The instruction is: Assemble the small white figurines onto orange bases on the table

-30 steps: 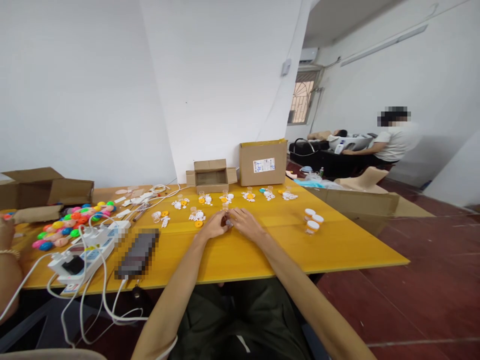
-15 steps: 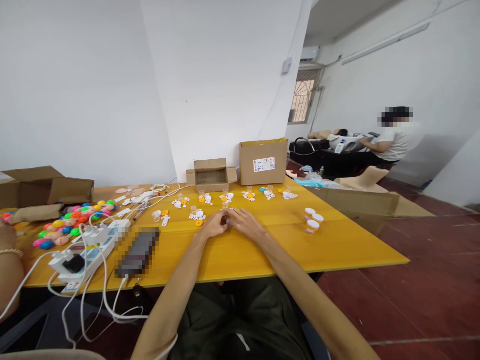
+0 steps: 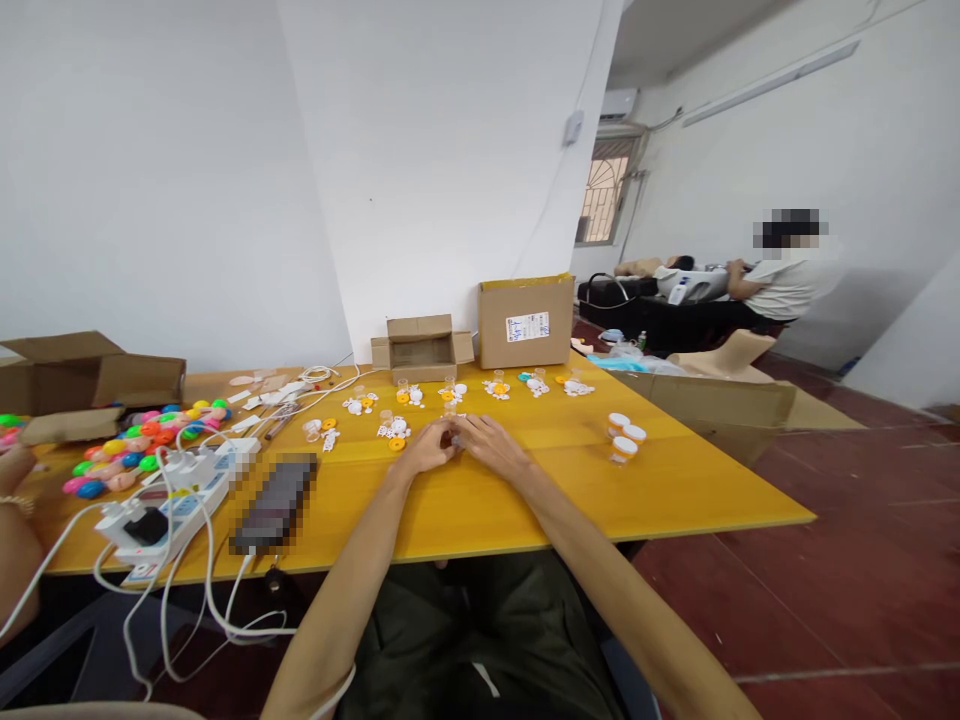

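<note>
At the middle of the yellow table [image 3: 525, 500], a tiny part [image 3: 453, 440] is pinched between left hand [image 3: 427, 452] and right hand [image 3: 487, 447]; it could slip if grip is loosened.

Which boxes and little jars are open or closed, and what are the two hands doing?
Small brown cardboard box: open, flaps out.
Taller brown cardboard box: closed.
Three small clear jars with white lids: closed, upright.
Left hand: pinching a tiny part, too small to identify.
Right hand: touching it too.
</note>
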Available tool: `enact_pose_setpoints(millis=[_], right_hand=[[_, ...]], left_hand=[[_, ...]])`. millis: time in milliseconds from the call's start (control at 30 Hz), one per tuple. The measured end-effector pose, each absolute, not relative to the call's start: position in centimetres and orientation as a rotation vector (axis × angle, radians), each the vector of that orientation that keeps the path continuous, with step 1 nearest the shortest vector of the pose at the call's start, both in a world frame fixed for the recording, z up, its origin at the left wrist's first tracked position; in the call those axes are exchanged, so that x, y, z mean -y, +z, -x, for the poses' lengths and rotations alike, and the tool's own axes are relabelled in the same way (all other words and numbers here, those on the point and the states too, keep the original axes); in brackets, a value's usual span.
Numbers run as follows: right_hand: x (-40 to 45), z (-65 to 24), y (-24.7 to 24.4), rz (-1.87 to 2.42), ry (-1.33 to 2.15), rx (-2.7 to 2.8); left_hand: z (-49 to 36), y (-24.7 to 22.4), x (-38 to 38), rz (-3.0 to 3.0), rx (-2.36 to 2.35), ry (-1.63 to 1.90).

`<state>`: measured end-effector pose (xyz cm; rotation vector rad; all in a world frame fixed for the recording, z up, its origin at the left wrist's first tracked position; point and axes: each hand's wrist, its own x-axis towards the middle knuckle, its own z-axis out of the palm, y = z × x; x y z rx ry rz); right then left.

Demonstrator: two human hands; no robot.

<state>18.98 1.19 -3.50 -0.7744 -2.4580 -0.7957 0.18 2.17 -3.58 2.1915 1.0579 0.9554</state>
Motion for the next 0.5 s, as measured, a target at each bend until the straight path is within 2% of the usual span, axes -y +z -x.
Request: enact_pose_setpoints(millis=[500], right_hand=[[-0.5,-19.0,-3.3,0.87,-0.582,2.372]], left_hand=[[-0.2,-2.5,-1.3,-2.356,-1.136,0.899]])
